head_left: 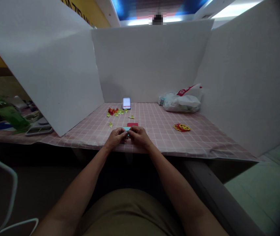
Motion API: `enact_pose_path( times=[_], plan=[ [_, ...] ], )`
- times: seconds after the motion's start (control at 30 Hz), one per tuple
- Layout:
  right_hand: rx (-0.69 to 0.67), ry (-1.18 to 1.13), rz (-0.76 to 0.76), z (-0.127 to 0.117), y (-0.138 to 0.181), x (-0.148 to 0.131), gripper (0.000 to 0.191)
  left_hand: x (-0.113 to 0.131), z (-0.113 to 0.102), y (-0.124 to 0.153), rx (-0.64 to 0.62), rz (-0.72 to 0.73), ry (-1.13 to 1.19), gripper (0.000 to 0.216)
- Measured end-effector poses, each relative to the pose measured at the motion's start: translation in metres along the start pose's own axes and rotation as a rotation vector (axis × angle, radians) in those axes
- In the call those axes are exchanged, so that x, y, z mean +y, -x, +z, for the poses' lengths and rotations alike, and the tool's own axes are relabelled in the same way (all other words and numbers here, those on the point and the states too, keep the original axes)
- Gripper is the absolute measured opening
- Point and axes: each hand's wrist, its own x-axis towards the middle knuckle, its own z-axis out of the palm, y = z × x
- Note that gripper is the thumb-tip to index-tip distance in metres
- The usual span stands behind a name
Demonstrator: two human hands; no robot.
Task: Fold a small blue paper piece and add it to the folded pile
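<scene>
Both hands meet near the front edge of the table, with a light blue piece of paper [126, 128] pinched between them. My left hand [117, 136] is closed on the paper's left side. On its right side, the fingers of my right hand [138, 134] are closed too. Much of the paper is hidden by the fingers. Just behind it lies a flat red sheet or pad [132, 124]. A small yellow-green folded paper piece [110, 124] rests to the left, and another folded piece [131, 116] is farther back.
Red and orange folded papers [112, 111] cluster before a lit phone [126, 103]. Red and yellow cut shapes [182, 127] lie to the right. A white plastic bag [183, 100] sits at the back right. White panels [152, 62] enclose three sides; a scale [40, 128] stands outside left.
</scene>
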Motion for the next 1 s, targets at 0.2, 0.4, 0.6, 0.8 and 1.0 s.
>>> enact_pose_path(
  times=[0.2,0.4,0.6,0.8,1.0],
  plan=[
    [-0.044,-0.03,-0.009,-0.0022,-0.0001,0.0008,0.026,-0.0014,0.0008,0.0025,0.026,0.01,0.018,0.035],
    [-0.002,-0.026,-0.003,-0.0042,0.0003,-0.0014,0.028,0.0,0.0016,0.0024,0.1,0.053,0.024,0.032],
    [0.03,-0.002,0.005,-0.0037,-0.0006,-0.0006,0.03,-0.0021,0.0031,0.0025,0.196,0.123,0.044,0.031],
    [0.03,0.001,0.014,-0.0016,0.0,0.0005,0.026,-0.0032,0.0029,0.0031,0.236,0.142,0.024,0.027],
    [0.026,0.0,0.019,-0.0002,0.0008,-0.0006,0.022,0.0003,0.0042,0.0039,0.242,0.15,-0.01,0.027]
  ],
)
